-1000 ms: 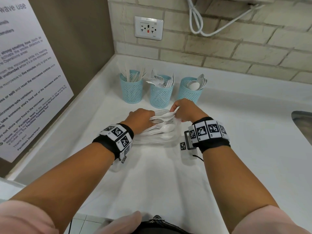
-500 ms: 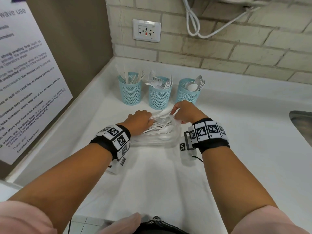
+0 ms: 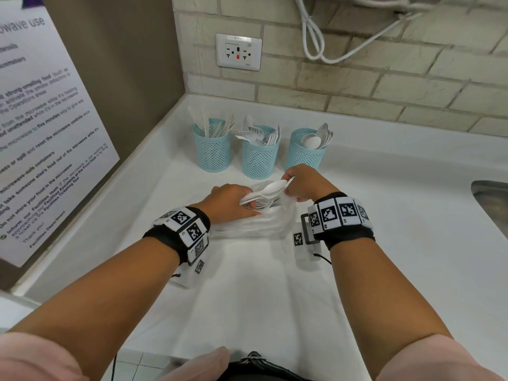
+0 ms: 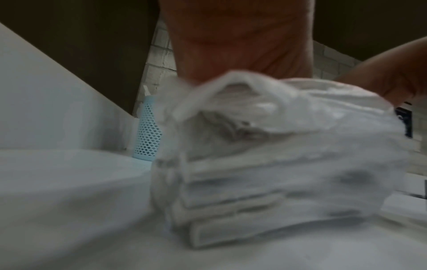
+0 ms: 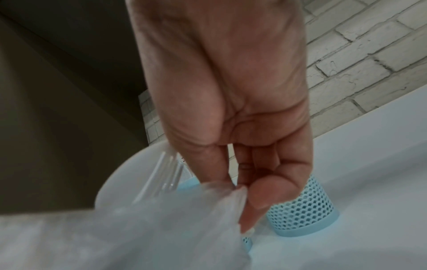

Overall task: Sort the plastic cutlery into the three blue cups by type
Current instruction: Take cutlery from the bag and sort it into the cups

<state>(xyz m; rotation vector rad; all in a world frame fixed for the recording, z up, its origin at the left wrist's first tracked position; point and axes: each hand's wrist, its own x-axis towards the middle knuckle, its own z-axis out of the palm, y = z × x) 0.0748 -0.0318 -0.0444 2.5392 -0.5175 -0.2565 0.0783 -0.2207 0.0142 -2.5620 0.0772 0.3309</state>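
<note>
Three blue mesh cups stand in a row at the back of the counter: the left cup [image 3: 211,151] holds knives, the middle cup [image 3: 259,160] forks, the right cup [image 3: 305,155] spoons. In front of them lies a clear plastic bag [image 3: 247,228] of white cutlery. My left hand [image 3: 246,200] grips a bundle of white spoons [image 3: 268,189] at the bag's mouth. My right hand [image 3: 287,185] pinches the bag's edge between thumb and fingers [image 5: 256,193]. The left wrist view shows the crumpled bag [image 4: 277,164] under my palm.
A brown wall panel with a printed notice [image 3: 41,133] borders the counter on the left. A brick wall with a socket [image 3: 238,52] and a white cable [image 3: 324,37] runs behind. A steel sink edge [image 3: 492,204] is at the far right.
Both hands stay at the bag's mouth. The spoon bundle in my left hand has risen slightly, and my right hand has shifted a little along the bag's edge.
</note>
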